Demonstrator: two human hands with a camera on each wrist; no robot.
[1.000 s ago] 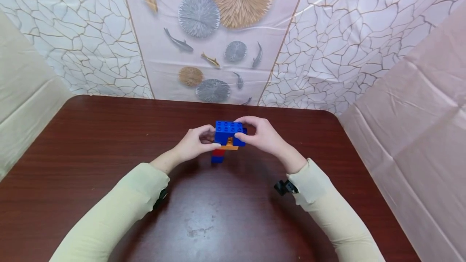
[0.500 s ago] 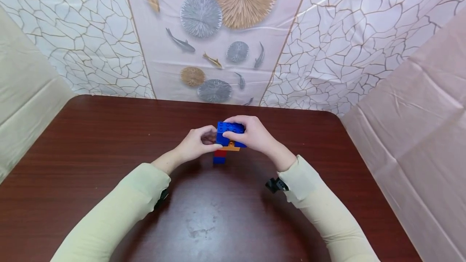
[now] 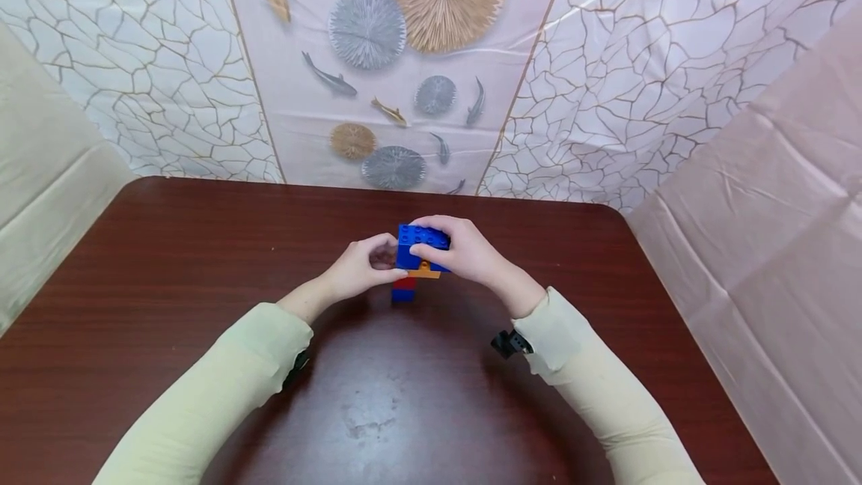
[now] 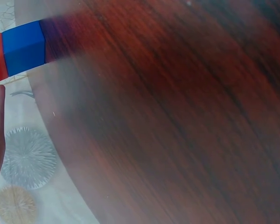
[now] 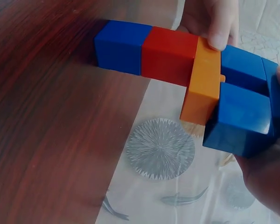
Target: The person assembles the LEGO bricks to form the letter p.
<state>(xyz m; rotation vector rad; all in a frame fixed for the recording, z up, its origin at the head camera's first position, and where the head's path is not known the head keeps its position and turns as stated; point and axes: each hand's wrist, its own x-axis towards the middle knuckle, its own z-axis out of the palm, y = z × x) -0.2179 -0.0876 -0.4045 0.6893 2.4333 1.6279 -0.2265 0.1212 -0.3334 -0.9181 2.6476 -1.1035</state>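
A toy building-brick tower stands on the table, with a blue brick at the bottom, a red brick over it and an orange brick wider than the red one. Two blue bricks, side by side with a gap, sit above the orange, bridged by a studded blue brick on top. My right hand grips this top brick, thumb in front, fingers behind. At orange level my left hand holds the tower from the left, its thumb on the orange brick. Its far fingers are partly hidden.
The dark brown wooden table reaches back to a patterned wall covering. Pale fabric panels stand at both sides. Black devices are worn at the wrists.
My right hand has slid left along the top blue brick and covers more of its studs now. The left hand keeps its hold, and the tower stays in place.
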